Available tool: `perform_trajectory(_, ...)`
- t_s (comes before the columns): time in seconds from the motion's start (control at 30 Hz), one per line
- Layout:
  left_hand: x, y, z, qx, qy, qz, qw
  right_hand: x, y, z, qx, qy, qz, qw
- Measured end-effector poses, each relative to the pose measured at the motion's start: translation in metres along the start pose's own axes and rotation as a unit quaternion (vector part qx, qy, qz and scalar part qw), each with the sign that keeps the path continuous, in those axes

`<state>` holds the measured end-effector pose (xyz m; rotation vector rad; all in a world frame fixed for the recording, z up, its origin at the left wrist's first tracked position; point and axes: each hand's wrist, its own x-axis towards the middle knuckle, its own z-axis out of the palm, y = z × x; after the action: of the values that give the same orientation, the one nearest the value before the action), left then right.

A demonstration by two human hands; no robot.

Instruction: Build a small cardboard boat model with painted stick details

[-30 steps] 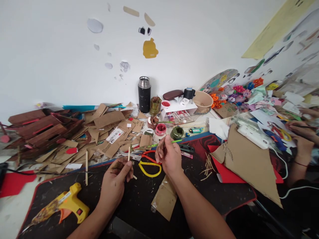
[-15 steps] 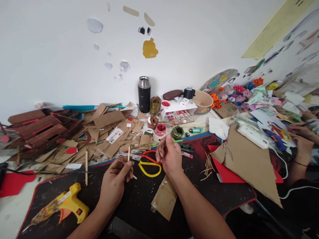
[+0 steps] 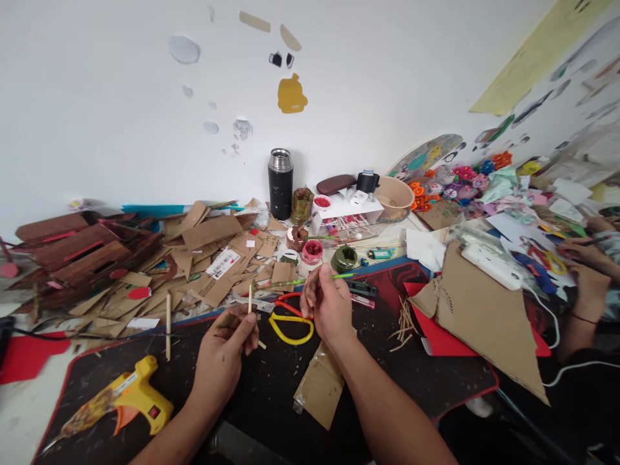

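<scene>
Left hand [image 3: 227, 339]: closed, pinching stick [image 3: 250, 302] upright above mat [image 3: 264, 397], apparently to leave its top free. Right hand [image 3: 329, 303]: curled round 1 brush [image 3: 283, 283], near level, presumably so its tip reaches the stick; contact unclear. Green pot [image 3: 344, 259]: just beyond, seemingly for easy dipping.

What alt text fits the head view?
The left hand holds a stick and the right hand a brush, ending near the stick. Scissors and a glue gun lie on a dark mat, with cardboard scraps behind.
</scene>
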<state>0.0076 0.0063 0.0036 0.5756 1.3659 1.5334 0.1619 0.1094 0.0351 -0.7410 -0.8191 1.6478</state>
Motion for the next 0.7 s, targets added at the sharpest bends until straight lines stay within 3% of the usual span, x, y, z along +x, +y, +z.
perform_trajectory(0.7, 0.0004, 0.0045, 0.0046, -0.014, 0.013, -0.003, 1.0, -0.0004, 0.0061, -0.0044, -0.019, -0.028, 0.002, 0.999)
